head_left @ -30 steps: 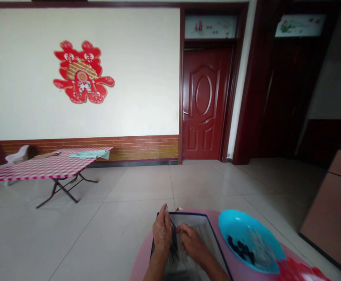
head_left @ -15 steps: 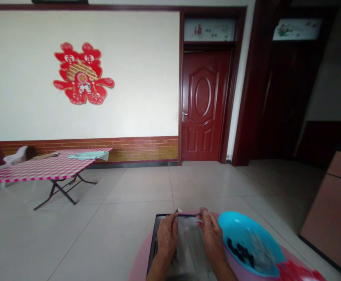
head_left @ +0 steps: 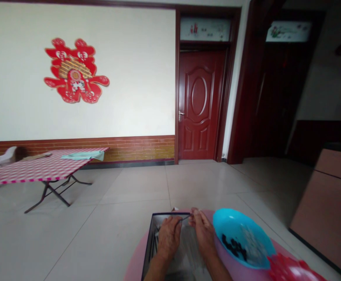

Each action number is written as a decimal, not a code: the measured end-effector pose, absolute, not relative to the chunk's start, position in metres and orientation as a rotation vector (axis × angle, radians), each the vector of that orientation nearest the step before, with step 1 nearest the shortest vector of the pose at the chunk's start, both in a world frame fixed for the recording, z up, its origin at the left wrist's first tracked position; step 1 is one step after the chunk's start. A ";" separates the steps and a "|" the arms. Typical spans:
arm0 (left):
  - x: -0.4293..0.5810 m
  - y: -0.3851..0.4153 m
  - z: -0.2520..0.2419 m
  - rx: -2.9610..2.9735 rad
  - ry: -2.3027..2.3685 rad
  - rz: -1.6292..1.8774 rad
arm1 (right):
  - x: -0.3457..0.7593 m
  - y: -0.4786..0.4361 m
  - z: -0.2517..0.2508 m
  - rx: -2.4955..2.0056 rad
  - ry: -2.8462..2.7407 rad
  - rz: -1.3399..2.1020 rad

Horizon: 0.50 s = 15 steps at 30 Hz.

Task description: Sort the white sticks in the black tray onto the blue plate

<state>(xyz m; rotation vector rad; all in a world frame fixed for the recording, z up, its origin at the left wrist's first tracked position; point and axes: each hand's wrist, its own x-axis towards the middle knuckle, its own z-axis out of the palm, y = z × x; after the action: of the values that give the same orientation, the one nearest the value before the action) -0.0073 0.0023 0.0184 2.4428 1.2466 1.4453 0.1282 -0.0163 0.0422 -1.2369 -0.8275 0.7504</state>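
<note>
Above a shallow dark-rimmed box [head_left: 148, 244], my two hands are close together with a thin dark rod [head_left: 185, 217] between their fingertips. My left hand [head_left: 169, 237] pinches its near left end. My right hand [head_left: 203, 231] has its fingers closed around the other end; what else it may grip is too small to make out. The rod slants slightly up to the right. Inside the box lie many thin clear sticks [head_left: 190, 249], with a few dark rods along the left side, partly covered by my left hand and forearm.
The box and a blue oval basin [head_left: 225, 217] rest on a pink round table [head_left: 135, 257]. The basin holds small black pieces [head_left: 234, 248] and clear pieces [head_left: 253, 242]. Red plastic [head_left: 290, 267] lies beside it. Farther off stand a checked folding table [head_left: 36, 169] and a pinkish cabinet [head_left: 325, 210].
My hands have come closer together, and the rod between them has gone from nearly level to slanted. The view has turned slightly right, so the surroundings sit farther left.
</note>
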 end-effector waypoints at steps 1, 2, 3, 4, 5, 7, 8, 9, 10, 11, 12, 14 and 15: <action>-0.006 0.002 0.017 2.456 1.229 1.447 | 0.126 -0.016 0.042 -1.239 -0.846 0.743; -0.005 0.003 0.015 2.462 1.208 1.455 | 0.124 -0.016 0.042 -1.240 -0.850 0.731; -0.004 0.002 0.013 2.458 1.189 1.467 | 0.122 -0.015 0.041 -1.243 -0.843 0.712; -0.003 0.002 0.012 2.448 1.174 1.482 | 0.121 -0.015 0.040 -1.254 -0.832 0.687; -0.002 0.002 0.011 2.436 1.160 1.491 | 0.120 -0.015 0.039 -1.274 -0.828 0.656; 0.000 0.001 0.010 2.433 1.124 1.494 | 0.118 -0.017 0.037 -1.330 -0.872 0.572; 0.000 0.001 0.010 2.440 1.105 1.494 | 0.117 -0.019 0.038 -1.360 -0.923 0.521; 0.001 0.001 0.009 2.444 1.095 1.498 | 0.116 -0.021 0.039 -1.388 -0.989 0.470; 0.001 0.001 0.009 2.444 1.093 1.507 | 0.114 -0.023 0.041 -1.415 -1.058 0.420; 0.000 0.001 0.009 2.441 1.099 1.518 | 0.114 -0.024 0.045 -1.445 -1.117 0.374; 0.000 0.002 0.009 2.437 1.112 1.529 | 0.115 -0.024 0.049 -1.482 -1.165 0.329; -0.001 0.003 0.008 2.437 1.141 1.524 | 0.123 -0.021 0.059 -1.603 -1.254 0.229; -0.001 0.004 0.008 2.443 1.154 1.512 | 0.131 -0.018 0.063 -1.671 -1.299 0.180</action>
<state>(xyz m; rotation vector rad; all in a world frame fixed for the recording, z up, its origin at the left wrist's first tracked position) -0.0014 0.0038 0.0077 2.4429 1.1538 1.5119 0.1308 -0.0178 0.0632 -1.6715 -1.2993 0.1798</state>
